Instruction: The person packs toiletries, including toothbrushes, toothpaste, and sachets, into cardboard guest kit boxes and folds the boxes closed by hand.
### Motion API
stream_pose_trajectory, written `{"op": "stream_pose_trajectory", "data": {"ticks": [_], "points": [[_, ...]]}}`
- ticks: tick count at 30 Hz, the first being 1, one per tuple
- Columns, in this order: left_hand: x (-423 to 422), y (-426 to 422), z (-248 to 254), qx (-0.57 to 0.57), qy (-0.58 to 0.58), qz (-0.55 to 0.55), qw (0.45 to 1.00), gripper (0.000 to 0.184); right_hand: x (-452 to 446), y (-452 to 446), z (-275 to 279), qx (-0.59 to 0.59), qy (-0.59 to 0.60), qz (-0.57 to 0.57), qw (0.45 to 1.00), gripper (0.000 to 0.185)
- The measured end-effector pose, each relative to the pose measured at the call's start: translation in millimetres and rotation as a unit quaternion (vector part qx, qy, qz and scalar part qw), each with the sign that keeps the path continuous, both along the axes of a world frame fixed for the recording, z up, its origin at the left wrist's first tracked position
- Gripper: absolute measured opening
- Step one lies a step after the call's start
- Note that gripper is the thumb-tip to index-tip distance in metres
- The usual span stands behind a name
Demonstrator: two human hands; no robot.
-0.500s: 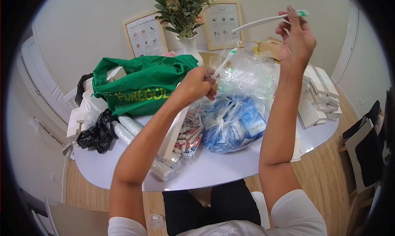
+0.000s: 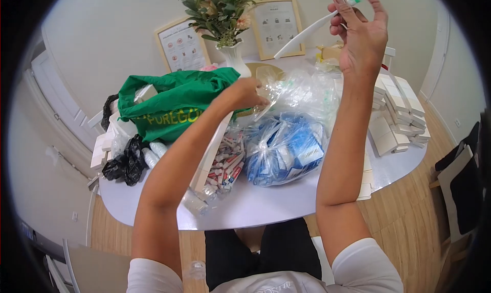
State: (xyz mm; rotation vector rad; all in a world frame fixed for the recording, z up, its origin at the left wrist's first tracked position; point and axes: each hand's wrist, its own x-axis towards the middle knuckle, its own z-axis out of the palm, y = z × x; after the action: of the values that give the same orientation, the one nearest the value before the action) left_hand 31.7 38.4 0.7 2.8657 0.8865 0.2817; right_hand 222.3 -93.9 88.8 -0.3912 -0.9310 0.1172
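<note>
High at the right, my right hand pinches a white toothbrush with green at its head end, the handle slanting down to the left. My left hand is closed above the middle of the table, beside the green bag. In its fingers is a slim pale toothbrush, blurred against clear plastic. Just beyond lies a heap of clear plastic bags. Below it sits a tied clear bag of blue packs. Small red and white tubes lie to its left.
White boxes are stacked at the right of the oval table. A vase of flowers and two framed signs stand at the back. A black plastic bag and clear rolled plastic lie at the left. Chairs stand at the right.
My left hand has moved slightly left, and its toothbrush has dropped lower. My right hand has risen and shifted a little left; its toothbrush now tilts more steeply.
</note>
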Motion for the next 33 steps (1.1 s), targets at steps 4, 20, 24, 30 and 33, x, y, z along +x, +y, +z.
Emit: {"op": "stream_pose_trajectory", "data": {"ticks": [4, 20, 24, 30, 33], "points": [[-66.2, -41.0, 20.9, 0.06, -0.129, 0.112, 0.983, 0.07, -12.5, 2.5, 2.2, -0.109, -0.061, 0.0, 0.992, 0.073], [-136.1, -95.2, -0.6, -0.432, -0.498, -0.138, 0.739, 0.069, -82.4, 23.9, -5.9, -0.031, -0.077, 0.11, 0.99, 0.026], [-143.5, -115.4, 2.1, -0.158, -0.503, -0.166, 0.833, 0.062, -111.4, -20.5, 3.6, -0.003, -0.138, 0.21, 0.968, 0.03], [-150.4, -120.8, 5.9, 0.232, -0.499, -0.126, 0.825, 0.049, -144.4, -66.0, -8.6, 0.083, -0.288, 0.02, 0.954, 0.041], [-151.0, -119.1, 6.5, 0.27, -0.524, -0.142, 0.795, 0.047, -152.3, -59.8, -17.8, 0.126, -0.332, -0.041, 0.934, 0.052]]}}
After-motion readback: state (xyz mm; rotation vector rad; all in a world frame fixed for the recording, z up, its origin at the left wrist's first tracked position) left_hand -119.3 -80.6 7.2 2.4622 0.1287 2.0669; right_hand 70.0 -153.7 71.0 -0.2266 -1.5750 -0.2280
